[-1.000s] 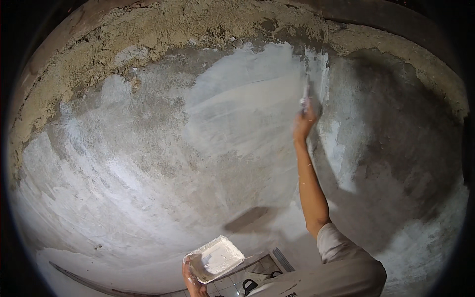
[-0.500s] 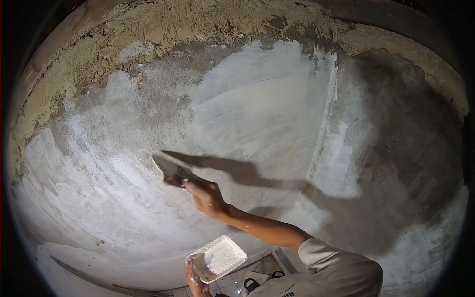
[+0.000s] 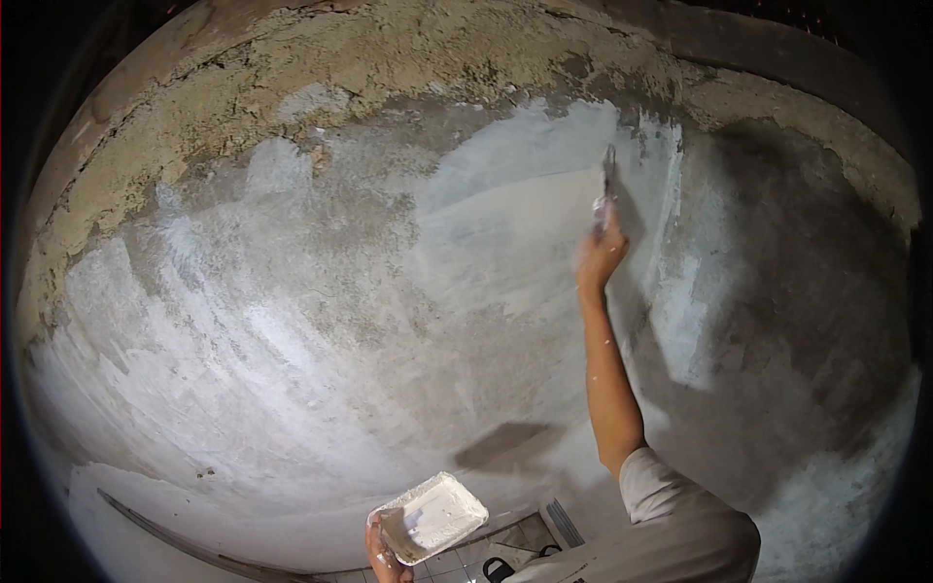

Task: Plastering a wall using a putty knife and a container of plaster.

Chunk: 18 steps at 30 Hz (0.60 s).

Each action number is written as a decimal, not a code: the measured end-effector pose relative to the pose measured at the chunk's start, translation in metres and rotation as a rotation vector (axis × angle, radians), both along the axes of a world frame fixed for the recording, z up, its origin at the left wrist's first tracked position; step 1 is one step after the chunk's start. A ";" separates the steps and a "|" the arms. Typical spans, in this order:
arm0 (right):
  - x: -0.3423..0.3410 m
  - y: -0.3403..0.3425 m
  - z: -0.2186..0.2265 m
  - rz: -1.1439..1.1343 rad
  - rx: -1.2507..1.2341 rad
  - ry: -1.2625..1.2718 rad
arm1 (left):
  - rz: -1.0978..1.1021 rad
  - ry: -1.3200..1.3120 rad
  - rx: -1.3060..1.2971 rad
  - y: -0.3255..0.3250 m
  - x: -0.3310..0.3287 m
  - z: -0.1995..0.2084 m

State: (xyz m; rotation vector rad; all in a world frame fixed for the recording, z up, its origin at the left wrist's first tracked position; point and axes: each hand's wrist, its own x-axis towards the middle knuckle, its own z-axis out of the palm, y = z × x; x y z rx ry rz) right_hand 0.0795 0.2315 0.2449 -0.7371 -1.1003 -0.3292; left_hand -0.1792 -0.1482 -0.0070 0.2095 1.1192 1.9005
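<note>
My right hand (image 3: pixel 603 255), its arm stretched up, is closed round a putty knife (image 3: pixel 609 167). The blade, seen nearly edge-on and a little blurred, is at the smoothed pale patch (image 3: pixel 515 199) on the upper wall, close to the corner line. I cannot tell whether it presses on the surface. Low in the view, my left hand (image 3: pixel 384 556) grips the left side of a shallow rectangular tray (image 3: pixel 449 539). White paste (image 3: pixel 447 507) coats the inside of the tray, and white specks dot both hands.
Rough tan mortar (image 3: pixel 437 49) runs along the top of the grey wall (image 3: pixel 321 291). To the right, past the corner, a second wall face (image 3: pixel 787 262) lies in shadow. A long thin strip (image 3: pixel 175 537) lies at lower left. Tiled floor (image 3: pixel 471 554) and dark sandals (image 3: pixel 499 567) show below.
My right hand has swung the putty knife from the middle left of the wall up and right to the pale patch. The tray stays low in my left hand.
</note>
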 end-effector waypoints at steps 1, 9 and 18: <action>-0.020 -0.006 -0.007 0.033 -0.088 -0.022 | 0.026 0.006 -0.016 -0.003 -0.001 0.003; -0.172 -0.108 -0.046 0.433 0.154 -0.342 | -0.020 0.015 -0.064 -0.009 -0.011 -0.013; -0.137 -0.132 -0.089 0.932 -0.220 -0.096 | -0.014 -0.013 -0.019 -0.009 -0.021 -0.021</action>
